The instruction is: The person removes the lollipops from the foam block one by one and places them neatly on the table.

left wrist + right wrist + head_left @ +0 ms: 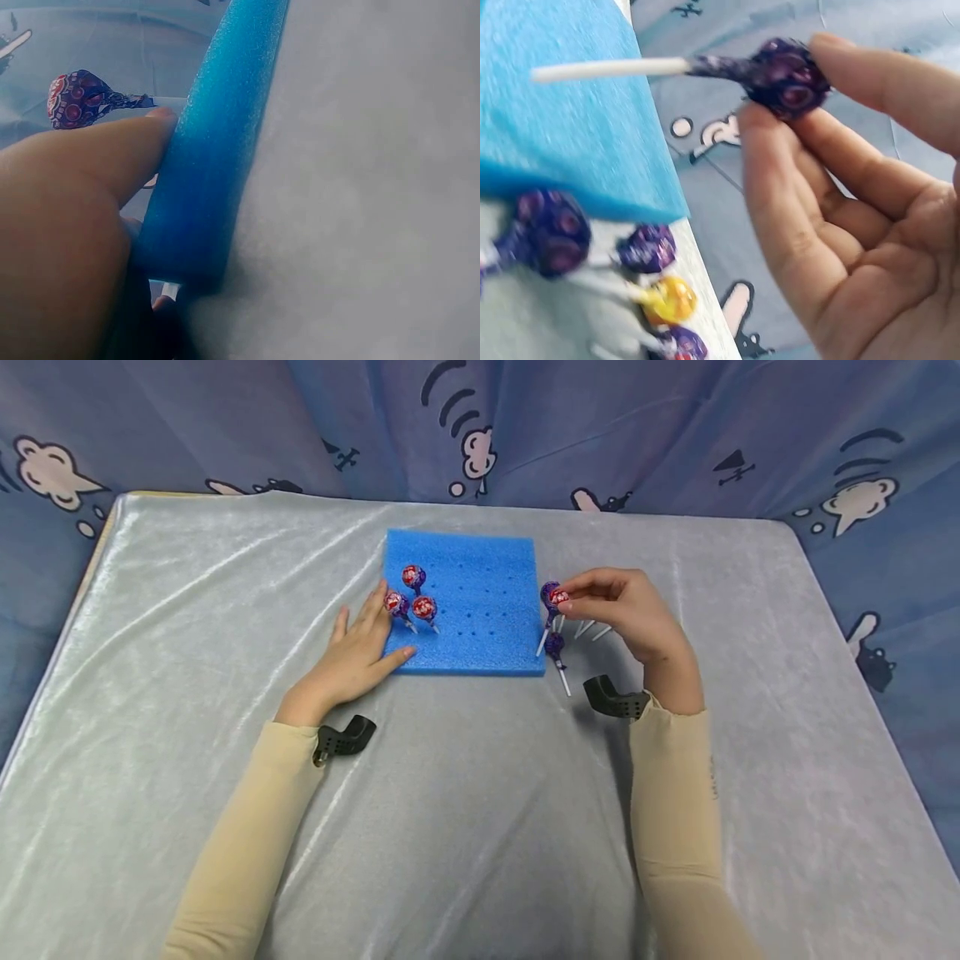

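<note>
A blue foam block (pixel 480 652) with rows of small holes lies on the table. Three wrapped lollipops stand in its left part, one of them (pixel 424 608) nearest the middle. The left hand (pixel 348 656) rests flat on the block's left edge, fingers extended. Over the block's right edge, the right hand (pixel 626 610) pinches a purple lollipop (pixel 787 79) by its wrapped head, between thumb and fingers, its white stick pointing down-left in the head view and left in the right wrist view.
Right of the block lie more lollipops: a purple one (pixel 554 645) nearest the front and, in the right wrist view, a yellow one (pixel 669 300) among purple ones. A grey cloth (pixel 450 827) covers the table; a patterned blue curtain (pixel 540 435) hangs behind.
</note>
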Action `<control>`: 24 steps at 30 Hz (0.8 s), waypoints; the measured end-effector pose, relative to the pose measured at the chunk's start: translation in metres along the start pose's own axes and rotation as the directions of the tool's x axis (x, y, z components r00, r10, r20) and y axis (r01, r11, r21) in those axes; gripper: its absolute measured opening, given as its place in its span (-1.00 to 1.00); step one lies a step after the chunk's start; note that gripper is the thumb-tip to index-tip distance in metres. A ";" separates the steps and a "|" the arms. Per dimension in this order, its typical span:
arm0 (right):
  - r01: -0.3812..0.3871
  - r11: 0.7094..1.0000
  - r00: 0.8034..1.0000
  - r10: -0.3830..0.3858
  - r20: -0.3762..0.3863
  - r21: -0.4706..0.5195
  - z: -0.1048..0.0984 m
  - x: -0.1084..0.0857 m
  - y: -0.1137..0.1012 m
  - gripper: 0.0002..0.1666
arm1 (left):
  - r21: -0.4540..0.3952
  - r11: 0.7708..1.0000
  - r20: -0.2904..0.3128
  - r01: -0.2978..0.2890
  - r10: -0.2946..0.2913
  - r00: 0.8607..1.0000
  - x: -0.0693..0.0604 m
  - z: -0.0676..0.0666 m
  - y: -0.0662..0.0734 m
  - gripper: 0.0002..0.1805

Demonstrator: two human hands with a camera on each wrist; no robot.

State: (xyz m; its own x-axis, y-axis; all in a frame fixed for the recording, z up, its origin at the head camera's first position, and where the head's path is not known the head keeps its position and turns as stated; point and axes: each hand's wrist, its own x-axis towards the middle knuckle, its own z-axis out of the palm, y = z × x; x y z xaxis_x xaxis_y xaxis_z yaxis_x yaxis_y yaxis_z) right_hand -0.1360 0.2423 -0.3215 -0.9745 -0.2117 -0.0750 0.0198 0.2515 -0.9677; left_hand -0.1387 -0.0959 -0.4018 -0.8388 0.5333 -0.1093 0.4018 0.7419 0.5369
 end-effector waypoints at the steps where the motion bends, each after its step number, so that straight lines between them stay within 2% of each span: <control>1: -0.015 1.000 1.000 0.015 0.002 -0.025 -0.003 -0.001 0.000 -0.83 | 0.000 1.000 0.000 0.000 0.000 1.000 0.000 0.000 0.000 -0.16; 8: -0.079 0.995 0.996 0.082 0.036 -0.067 -0.021 -0.005 0.004 -0.84 | -0.002 1.000 0.001 0.001 -0.001 1.000 0.000 0.001 -0.001 -0.16; 12: -0.134 0.981 0.990 0.139 0.020 -0.141 -0.028 -0.005 0.009 -0.85 | -0.002 1.000 -0.001 0.003 -0.003 1.000 0.000 0.001 -0.001 -0.15; 16: -0.209 0.959 0.975 0.219 0.032 -0.192 -0.034 -0.005 0.015 -0.84 | -0.005 1.000 -0.003 0.003 -0.003 1.000 0.000 0.001 -0.002 -0.15; 21: -0.271 0.947 0.954 0.289 0.084 -0.175 -0.037 -0.002 0.028 -0.86 | -0.008 1.000 -0.004 0.003 -0.003 1.000 0.001 0.001 -0.002 -0.15; 24: -0.292 0.942 0.947 0.309 0.086 -0.165 -0.037 0.000 0.034 -0.87 | -0.009 1.000 -0.002 0.003 -0.003 1.000 0.001 0.002 -0.001 -0.15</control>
State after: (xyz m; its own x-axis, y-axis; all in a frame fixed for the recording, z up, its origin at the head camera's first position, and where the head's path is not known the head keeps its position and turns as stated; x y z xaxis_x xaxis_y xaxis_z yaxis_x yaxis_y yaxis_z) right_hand -0.1437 0.2862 -0.3458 -0.8977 -0.2041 -0.3905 0.2663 0.4548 -0.8498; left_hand -0.1391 -0.0958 -0.4037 -0.8410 0.5299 -0.1090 0.3959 0.7401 0.5436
